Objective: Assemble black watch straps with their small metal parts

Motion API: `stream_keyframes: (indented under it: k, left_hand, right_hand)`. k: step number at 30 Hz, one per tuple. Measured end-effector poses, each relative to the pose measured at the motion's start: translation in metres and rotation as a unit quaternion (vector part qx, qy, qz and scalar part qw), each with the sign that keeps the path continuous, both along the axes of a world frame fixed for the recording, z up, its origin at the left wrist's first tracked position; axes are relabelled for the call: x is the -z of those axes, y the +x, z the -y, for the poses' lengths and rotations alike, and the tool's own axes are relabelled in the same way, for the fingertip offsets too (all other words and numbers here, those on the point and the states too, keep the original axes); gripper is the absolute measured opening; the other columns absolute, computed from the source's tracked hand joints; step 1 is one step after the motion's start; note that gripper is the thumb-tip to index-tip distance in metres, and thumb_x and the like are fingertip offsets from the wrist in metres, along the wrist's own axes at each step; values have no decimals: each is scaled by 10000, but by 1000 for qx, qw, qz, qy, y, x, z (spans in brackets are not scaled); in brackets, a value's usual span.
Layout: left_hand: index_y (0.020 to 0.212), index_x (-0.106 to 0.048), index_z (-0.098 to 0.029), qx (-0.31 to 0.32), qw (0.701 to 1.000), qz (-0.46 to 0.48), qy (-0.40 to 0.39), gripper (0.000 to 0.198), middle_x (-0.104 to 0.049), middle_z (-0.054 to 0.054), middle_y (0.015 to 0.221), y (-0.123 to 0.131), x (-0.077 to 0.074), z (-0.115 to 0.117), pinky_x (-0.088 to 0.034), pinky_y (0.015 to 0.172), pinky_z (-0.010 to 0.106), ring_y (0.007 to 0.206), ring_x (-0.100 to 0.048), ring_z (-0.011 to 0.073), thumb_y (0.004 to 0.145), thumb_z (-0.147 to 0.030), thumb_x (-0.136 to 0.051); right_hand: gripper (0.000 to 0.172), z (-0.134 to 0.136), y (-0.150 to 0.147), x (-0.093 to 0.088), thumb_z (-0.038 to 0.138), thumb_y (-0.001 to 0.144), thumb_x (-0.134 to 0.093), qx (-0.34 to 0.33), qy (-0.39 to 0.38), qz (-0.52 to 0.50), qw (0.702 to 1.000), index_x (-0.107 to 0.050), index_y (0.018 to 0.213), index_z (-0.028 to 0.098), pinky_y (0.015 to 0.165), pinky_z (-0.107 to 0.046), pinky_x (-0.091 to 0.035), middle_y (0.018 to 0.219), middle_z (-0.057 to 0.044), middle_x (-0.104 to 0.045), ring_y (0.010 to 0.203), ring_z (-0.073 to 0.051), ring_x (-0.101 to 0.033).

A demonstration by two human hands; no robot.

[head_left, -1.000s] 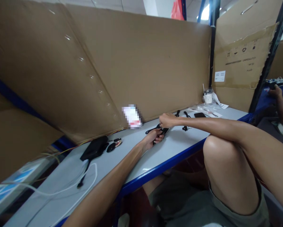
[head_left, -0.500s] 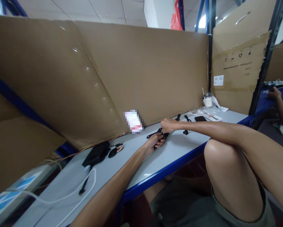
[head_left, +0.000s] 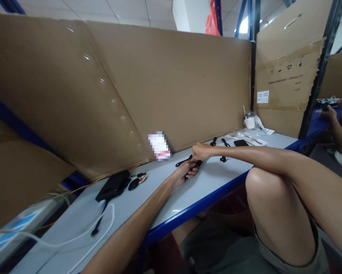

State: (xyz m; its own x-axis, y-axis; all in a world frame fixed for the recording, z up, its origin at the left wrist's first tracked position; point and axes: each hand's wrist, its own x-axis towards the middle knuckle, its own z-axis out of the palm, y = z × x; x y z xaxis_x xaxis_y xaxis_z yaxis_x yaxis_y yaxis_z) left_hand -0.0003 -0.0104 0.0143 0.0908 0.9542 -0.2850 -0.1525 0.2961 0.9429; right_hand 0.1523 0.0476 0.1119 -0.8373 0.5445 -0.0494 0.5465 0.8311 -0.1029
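Note:
My left hand [head_left: 185, 172] is closed around a slim black item [head_left: 198, 163] low over the table. Its exact kind is hidden by my fingers. Just above and to the right, my right hand [head_left: 202, 151] has its fingers pinched together against the same item's upper end. A black loop [head_left: 180, 163] shows beside my left hand, but whether it belongs to the held item I cannot tell. Behind and right of my right hand lie black strap-like pieces [head_left: 225, 142] and a small black part [head_left: 223, 159].
A pixelated bright screen [head_left: 159, 146] leans on the cardboard wall [head_left: 193, 83]. At left lie a black case [head_left: 113, 185], black oval pieces [head_left: 133, 184] and a white cable [head_left: 113, 213]. A flat black object [head_left: 240, 143] and a cup [head_left: 249, 121] stand right. A co-worker's hand [head_left: 329, 112] shows far right.
The view has shifted slightly. Both hands stay together at the black item, with only small changes in the fingers.

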Motion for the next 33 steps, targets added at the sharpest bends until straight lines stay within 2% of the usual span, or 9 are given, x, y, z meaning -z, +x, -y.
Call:
stream_keyframes:
  k: [2, 6, 8, 11, 14, 19, 22, 27, 33]
  left_hand:
    - [1017, -456, -203, 0, 1000, 8, 3, 180, -369, -90, 636, 0, 1, -1, -41, 393, 149, 378, -267, 33, 902, -90, -538]
    - [983, -421, -220, -13, 1000, 22, 4, 226, -387, -91, 639, -2, 5, -3, -29, 399, 150, 381, -279, 33, 889, -88, -579]
    - [979, -420, -219, -7, 999, 32, 7, 233, -391, -90, 640, -3, 6, -4, -23, 400, 151, 385, -287, 33, 888, -93, -593]
    - [1013, -449, -209, 4, 999, 30, 10, 208, -386, -89, 637, -3, 4, -3, -24, 402, 151, 384, -288, 33, 899, -101, -585]
    - [1046, -471, -200, 2, 1000, 16, 5, 180, -378, -91, 627, -3, 2, -2, -29, 404, 155, 379, -274, 33, 916, -103, -550]
    - [1059, -488, -193, 4, 1000, 7, 8, 161, -371, -92, 610, -1, 1, -2, -32, 398, 160, 370, -256, 37, 922, -116, -526]
    - [1015, -465, -203, -8, 1000, -1, 5, 143, -384, -86, 612, -1, 4, -4, -34, 395, 159, 368, -261, 38, 916, -118, -526]
    - [992, -417, -226, -8, 1000, 20, 13, 250, -399, -93, 639, -4, 8, -6, -33, 397, 160, 376, -285, 38, 870, -135, -615]
    - [973, -423, -227, 26, 998, 43, 34, 288, -374, -105, 635, -6, 11, -7, -11, 400, 173, 383, -264, 38, 855, -177, -681]
  right_hand:
    - [340, 0, 0, 0, 342, 1003, -600, -8, -9, -8, 1000, -827, 1064, 96, 615, -219, -401, 955, -139, -798, 836, -183, -730]
    - [304, -2, 0, 1, 256, 963, -621, 12, 60, -11, 998, -824, 1129, 104, 661, -226, -428, 1115, -199, -786, 984, -230, -748]
    - [305, -3, 0, 1, 260, 956, -636, 21, 73, -2, 997, -826, 1127, 94, 664, -229, -434, 1129, -216, -781, 1007, -241, -746]
    - [305, -6, 0, 3, 334, 965, -651, 20, 17, -5, 1000, -846, 1031, 109, 618, -215, -417, 980, -153, -803, 843, -189, -735]
    - [329, -12, -1, 7, 369, 965, -652, 11, -42, -34, 998, -850, 998, 109, 559, -199, -381, 814, -83, -780, 636, -117, -641]
    - [322, -20, -1, 14, 356, 961, -642, 0, -76, -66, 995, -847, 988, 109, 535, -196, -357, 719, -38, -727, 542, -84, -544]
    - [316, -22, 1, 13, 333, 985, -609, -5, -42, -69, 997, -836, 1016, 116, 571, -194, -364, 812, -64, -765, 629, -102, -608]
    - [283, -22, 8, 8, 278, 968, -610, -24, 104, -34, 994, -830, 1120, 185, 687, -211, -396, 1130, -131, -793, 957, -188, -726]
    - [311, -24, 10, 9, 233, 956, -567, -49, 113, 12, 992, -833, 1108, 180, 670, -243, -399, 1130, -154, -793, 990, -233, -748]
